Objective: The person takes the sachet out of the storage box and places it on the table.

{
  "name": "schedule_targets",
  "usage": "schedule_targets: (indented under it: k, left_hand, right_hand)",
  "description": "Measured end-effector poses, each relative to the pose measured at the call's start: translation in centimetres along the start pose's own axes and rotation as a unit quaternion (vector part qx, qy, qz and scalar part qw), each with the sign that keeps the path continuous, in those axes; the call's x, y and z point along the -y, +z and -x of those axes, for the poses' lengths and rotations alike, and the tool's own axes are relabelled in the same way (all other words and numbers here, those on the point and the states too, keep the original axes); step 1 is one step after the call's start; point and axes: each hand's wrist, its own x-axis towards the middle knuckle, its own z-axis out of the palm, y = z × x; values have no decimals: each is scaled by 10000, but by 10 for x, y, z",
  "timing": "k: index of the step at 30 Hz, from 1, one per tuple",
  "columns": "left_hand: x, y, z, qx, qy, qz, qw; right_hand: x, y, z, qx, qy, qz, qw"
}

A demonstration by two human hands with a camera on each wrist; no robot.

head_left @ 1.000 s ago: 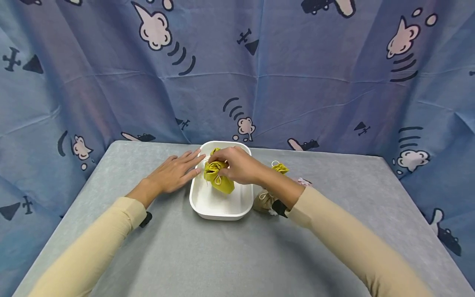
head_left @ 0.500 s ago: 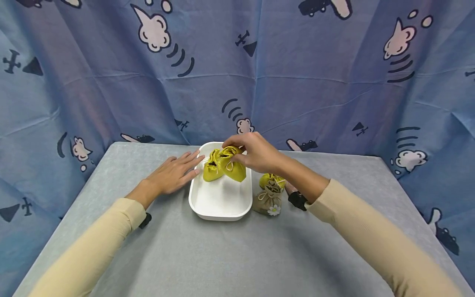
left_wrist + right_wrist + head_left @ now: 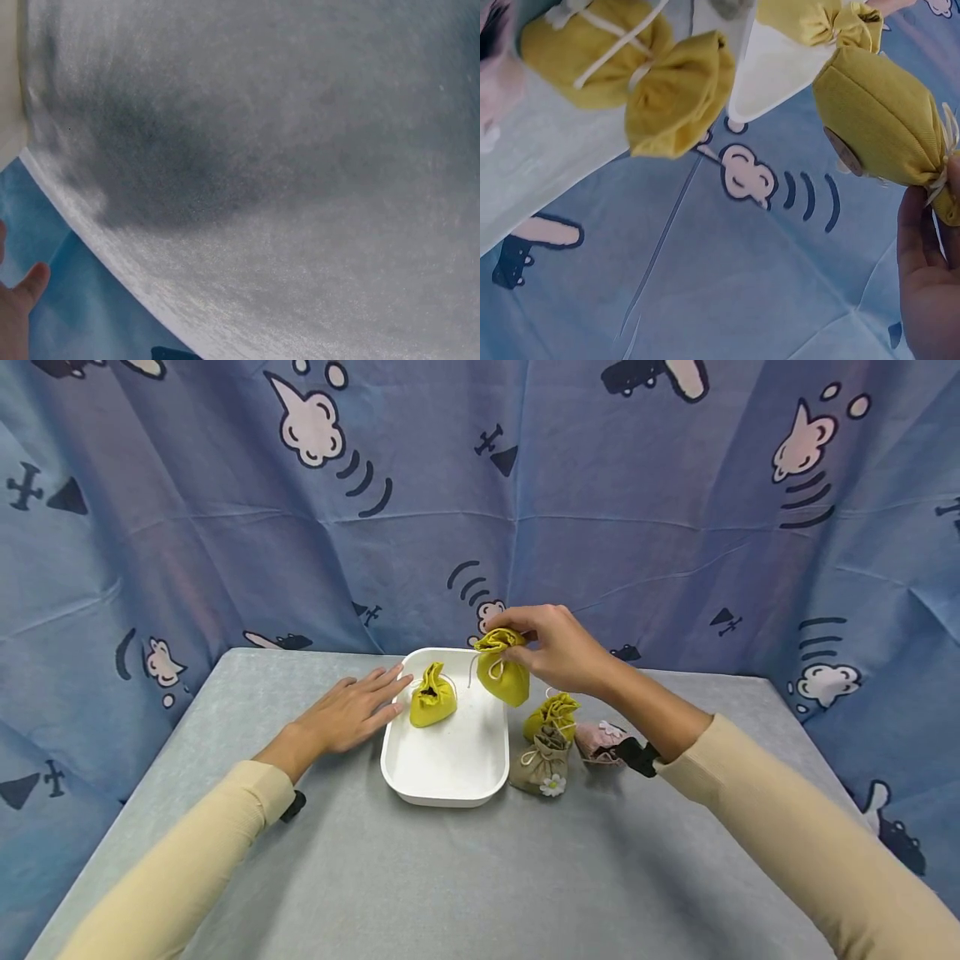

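My right hand (image 3: pixel 557 647) pinches the gathered neck of a yellow drawstring pouch (image 3: pixel 506 680), held up over the far right rim of a white tray (image 3: pixel 448 777). In the right wrist view the same pouch (image 3: pixel 885 116) hangs from the fingertips, cord tied at its neck. A second yellow drawstring pouch (image 3: pixel 432 702) sits inside the tray at the left. My left hand (image 3: pixel 360 708) lies with fingers spread, fingertips at the tray's left rim. In the left wrist view only part of a hand (image 3: pixel 19 307) shows at the edge.
Right of the tray stand a brown pouch with a white flower (image 3: pixel 542 766), another yellow pouch (image 3: pixel 551 717) behind it, and a pink pouch (image 3: pixel 600 742) partly behind the right wrist. A patterned blue curtain (image 3: pixel 420 468) hangs behind the grey table (image 3: pixel 450 885).
My right hand has lifted the yellow pouch from beside the other one in the tray and carried it right and up. The left hand stays in place.
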Motion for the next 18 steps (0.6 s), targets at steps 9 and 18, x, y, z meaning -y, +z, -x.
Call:
schedule_targets:
  k: [9,18]
  left_hand:
    - [0,1,0,-22,24,24,10000]
    - [1,1,0,2,12,-36,10000]
  right_hand:
    - [-8,-23,17,-203,-24,205,9996]
    - [-17,-41,46,-345,-26,467,9983]
